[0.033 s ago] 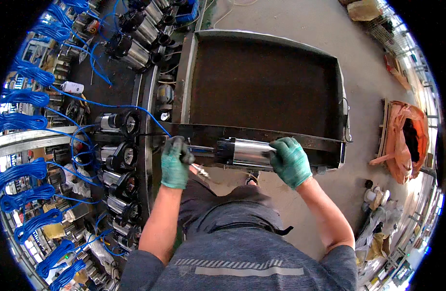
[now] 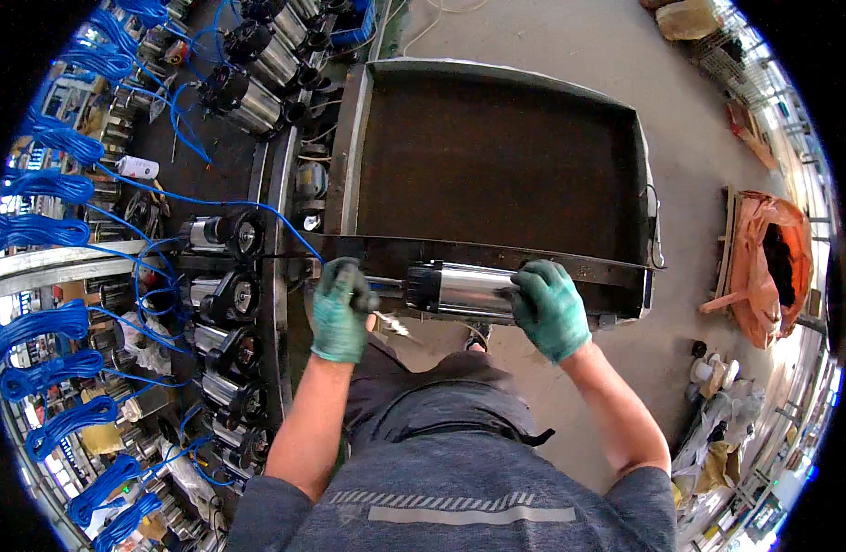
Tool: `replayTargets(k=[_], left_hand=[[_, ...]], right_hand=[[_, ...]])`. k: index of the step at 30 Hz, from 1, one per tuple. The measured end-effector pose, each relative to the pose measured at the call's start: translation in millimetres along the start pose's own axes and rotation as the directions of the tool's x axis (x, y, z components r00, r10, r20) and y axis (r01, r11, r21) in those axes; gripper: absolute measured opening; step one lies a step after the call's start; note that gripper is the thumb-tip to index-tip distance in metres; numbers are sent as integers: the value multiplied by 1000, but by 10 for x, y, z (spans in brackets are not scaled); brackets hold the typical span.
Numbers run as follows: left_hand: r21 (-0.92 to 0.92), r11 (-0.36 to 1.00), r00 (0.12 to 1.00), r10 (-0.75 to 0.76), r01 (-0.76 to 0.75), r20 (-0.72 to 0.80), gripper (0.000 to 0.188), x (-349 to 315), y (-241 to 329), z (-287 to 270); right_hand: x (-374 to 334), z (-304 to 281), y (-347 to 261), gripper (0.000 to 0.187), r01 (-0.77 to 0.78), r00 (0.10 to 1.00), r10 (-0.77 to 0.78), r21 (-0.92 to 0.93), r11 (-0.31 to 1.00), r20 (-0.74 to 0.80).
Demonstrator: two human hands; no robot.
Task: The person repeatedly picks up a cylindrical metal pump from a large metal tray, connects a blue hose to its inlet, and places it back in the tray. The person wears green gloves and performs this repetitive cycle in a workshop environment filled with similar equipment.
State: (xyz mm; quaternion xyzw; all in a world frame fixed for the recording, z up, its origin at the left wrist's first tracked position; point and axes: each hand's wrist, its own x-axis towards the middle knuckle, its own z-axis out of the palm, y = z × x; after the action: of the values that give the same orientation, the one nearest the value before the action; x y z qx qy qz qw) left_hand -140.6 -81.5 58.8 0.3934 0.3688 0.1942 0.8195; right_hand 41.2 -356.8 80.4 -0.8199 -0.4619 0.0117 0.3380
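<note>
A shiny metal motor cylinder (image 2: pixel 474 291) with a black ribbed end (image 2: pixel 424 287) lies sideways on the dark bench edge before me. My right hand (image 2: pixel 552 311), in a green glove, has its fingers closed round the cylinder's right end. Left of the black end, a thin metal shaft (image 2: pixel 386 281) points toward my left hand (image 2: pixel 338 311), also gloved in green. That hand is closed on a small dark piece (image 2: pixel 364 299); a shiny twisted metal rod (image 2: pixel 395 325) sticks out below it. Whether the two are joined is hidden by the fingers. A blue cable (image 2: pixel 290 224) runs up to the left glove.
Beyond the bench edge lies a large shallow metal tray (image 2: pixel 497 166). Several motors (image 2: pixel 222 293) line the left bench, with coiled blue cables (image 2: pixel 51 322) farther left. An orange sack (image 2: pixel 763 267) stands on the floor at right.
My left hand has shifted slightly right, carrying the dark piece and the twisted rod closer to the black end. My right hand stays at the cylinder's end.
</note>
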Motion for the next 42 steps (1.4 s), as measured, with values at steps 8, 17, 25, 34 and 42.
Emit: replayTargets(k=[8,17,25,34,42], left_hand=[[-246,913,859,-177,325,481,19,-732,-528,1858],[419,889,835,-83,-185,544,24,-668,-533,1646],[647,756,992,130,-99,0,18,-257,-126,-169],[985,14,874,463,-173,147,24,529,248,-1217],[354,-834,865,-255,-422,432,41,1268,499,-1198]], right_hand=[[-821,-534,-438,58,-388,921,369,243,889,124],[-1998,-937,615,20,-853,496,862,128,506,-102],[-2146,-721,1916,36,-942,319,917,26,334,-242],[-1891,-690,1508,25,-765,642,653,-271,585,-402],[-61,-297,-243,30,-345,919,364,-138,929,154]])
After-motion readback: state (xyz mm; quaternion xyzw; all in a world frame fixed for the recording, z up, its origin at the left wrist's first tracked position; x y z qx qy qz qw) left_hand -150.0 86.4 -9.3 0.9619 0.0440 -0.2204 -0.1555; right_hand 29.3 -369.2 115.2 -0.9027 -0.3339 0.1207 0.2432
